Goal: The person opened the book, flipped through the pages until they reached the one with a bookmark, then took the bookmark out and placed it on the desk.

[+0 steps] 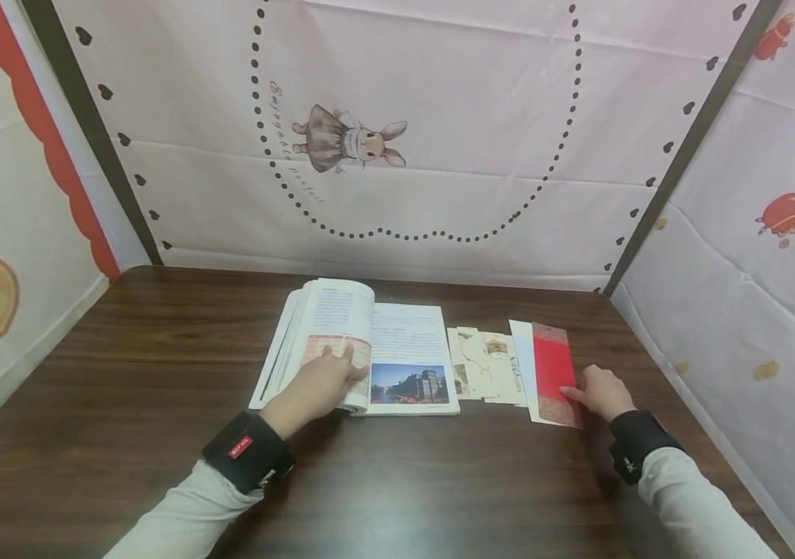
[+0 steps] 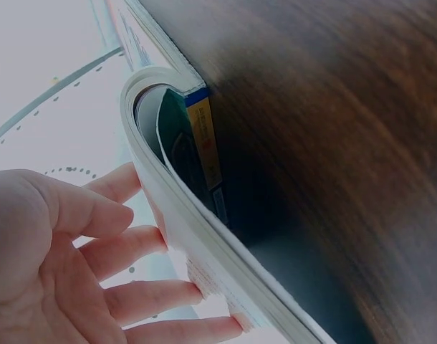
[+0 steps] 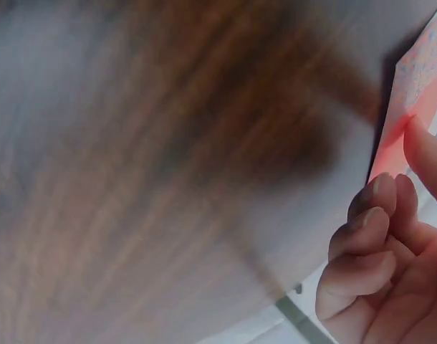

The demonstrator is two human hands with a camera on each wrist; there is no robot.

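Observation:
An open book [image 1: 407, 338] lies on the table, its left-hand pages bowed up in a thick curve. My left hand [image 1: 317, 392] rests on those pages with fingers spread and fairly straight. In the left wrist view, the fingertips touch the outer side of the curled pages [image 2: 226, 269], and a dark green cover shows inside the curve. My right hand [image 1: 603, 392] pinches the right edge of a red envelope [image 1: 553, 361] with gold-patterned ends. Its thumb lies on the envelope's face in the right wrist view, the other fingers curled at the edge.
Under the envelope's left side shows a pale sheet [image 1: 522, 357]. Several cream illustrated cards [image 1: 484, 365] overlap between it and the book. The brown wooden table [image 1: 404, 481] is bounded by printed cloth walls [image 1: 474, 140] at the back and both sides.

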